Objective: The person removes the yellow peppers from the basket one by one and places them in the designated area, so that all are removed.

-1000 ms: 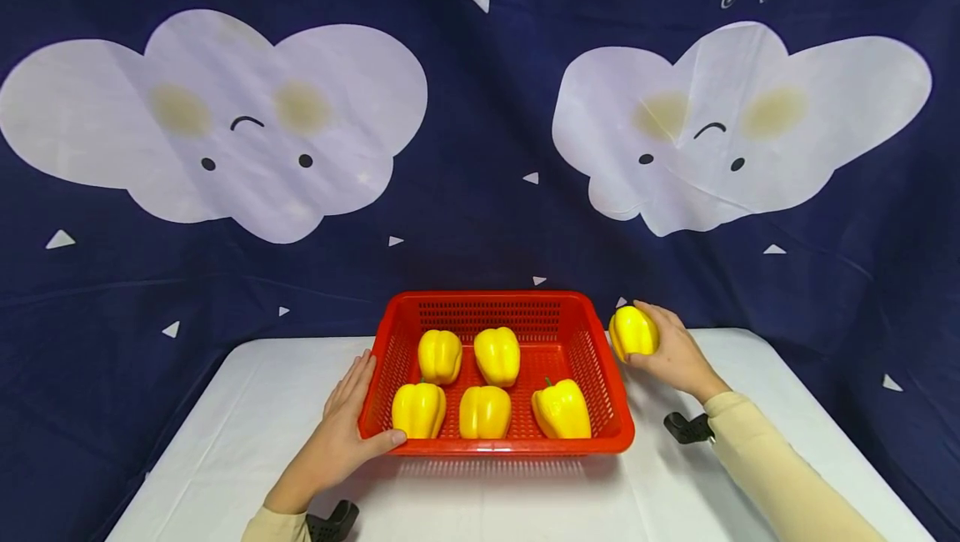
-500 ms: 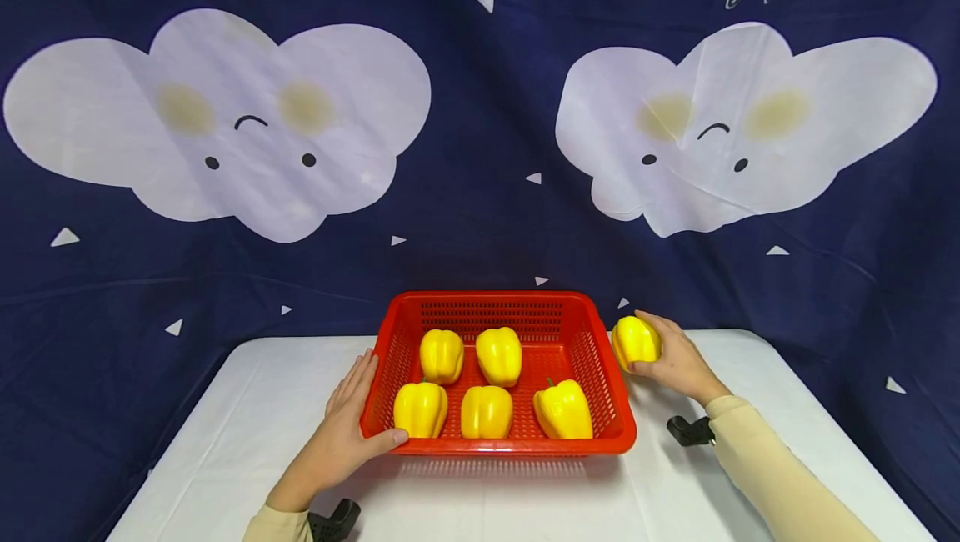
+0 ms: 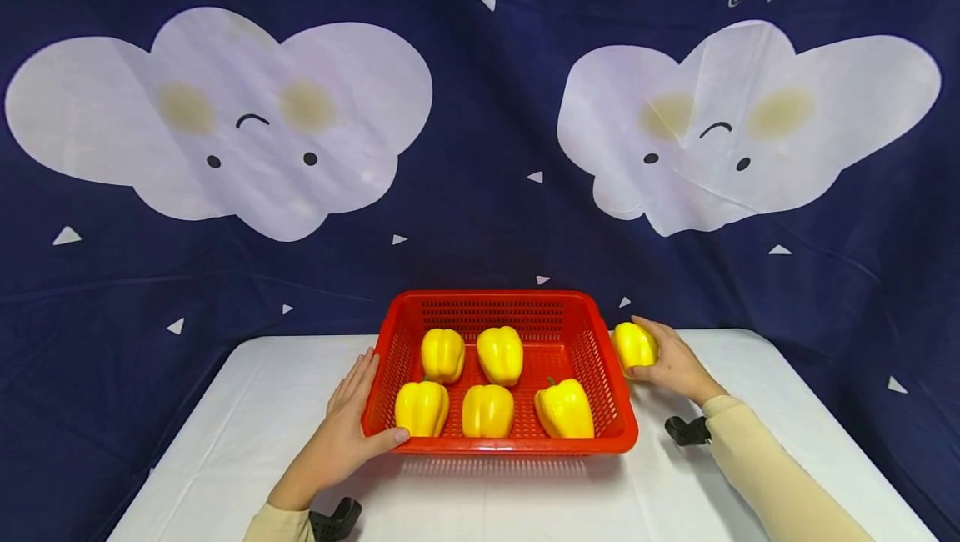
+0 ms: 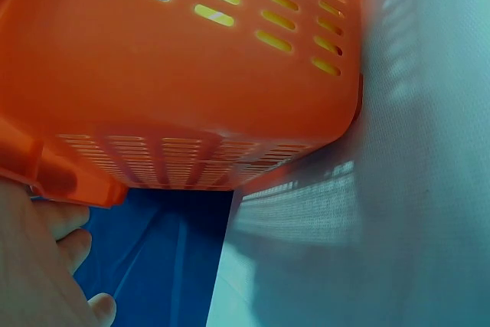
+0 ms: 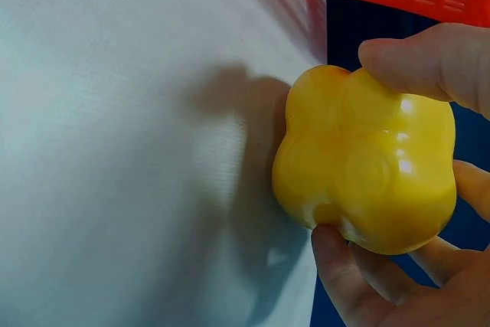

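Fingers [image 5: 337, 266] of R hand [image 3: 671, 364] round yel. pepper [image 3: 633, 345]; L hand [image 3: 341, 434] straight-fingered at bskt [image 3: 498, 445] side

Basket [image 3: 495, 446], dial centre: plastic, smooth, semi-gloss rim — walls pierced with slots. Peppers inside the basket [image 3: 499, 356]: smooth, glossy skins. Single pepper [image 3: 632, 344], 3 o'clock of the basket: smooth, high gloss, with sharp highlights in the right wrist view. Tablecloth [image 3: 487, 500], 6 o'clock: woven cloth, matt, fine-textured. Backdrop [image 3: 480, 125], 12 o'clock: cloth, mostly matt, lightly creased. Sleeve [image 3: 780, 475], 4 o'clock: cloth, matt. Wrist fitting [image 3: 336, 520], 8 o'clock: apparently plastic — hard, smooth.
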Demonstrator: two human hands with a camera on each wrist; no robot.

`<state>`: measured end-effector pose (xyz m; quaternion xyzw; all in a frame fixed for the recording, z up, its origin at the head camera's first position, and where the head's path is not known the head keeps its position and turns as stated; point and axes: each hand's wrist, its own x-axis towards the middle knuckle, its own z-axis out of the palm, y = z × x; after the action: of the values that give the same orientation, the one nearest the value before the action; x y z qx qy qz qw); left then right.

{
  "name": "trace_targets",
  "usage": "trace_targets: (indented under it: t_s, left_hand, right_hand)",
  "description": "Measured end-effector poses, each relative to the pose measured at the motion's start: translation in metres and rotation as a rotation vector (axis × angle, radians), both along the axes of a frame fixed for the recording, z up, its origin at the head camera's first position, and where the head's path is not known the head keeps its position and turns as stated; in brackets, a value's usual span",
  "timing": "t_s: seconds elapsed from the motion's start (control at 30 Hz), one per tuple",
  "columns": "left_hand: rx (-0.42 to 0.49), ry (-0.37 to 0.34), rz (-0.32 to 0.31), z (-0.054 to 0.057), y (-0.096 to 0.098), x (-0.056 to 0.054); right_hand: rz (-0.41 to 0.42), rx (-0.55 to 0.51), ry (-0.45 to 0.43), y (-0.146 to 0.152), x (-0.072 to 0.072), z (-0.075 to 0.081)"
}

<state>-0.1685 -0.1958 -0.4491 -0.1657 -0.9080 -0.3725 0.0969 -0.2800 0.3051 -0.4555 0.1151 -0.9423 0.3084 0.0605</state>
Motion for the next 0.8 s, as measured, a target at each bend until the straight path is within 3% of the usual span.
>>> trace_targets:
  t_s: [0.37,0.8]
  left_hand:
    - [-0.007,0.009,0.005,-0.0005,0.0000,-0.0006]
    - [0.000,0.008,0.004,-0.0009,0.0000,-0.0010]
  right_hand:
    - [0.010,-0.016,-0.035,-0.0005,-0.0020,-0.0034]
    - [0.000,0.002,-0.001,-0.0035,-0.0020,-0.0074]
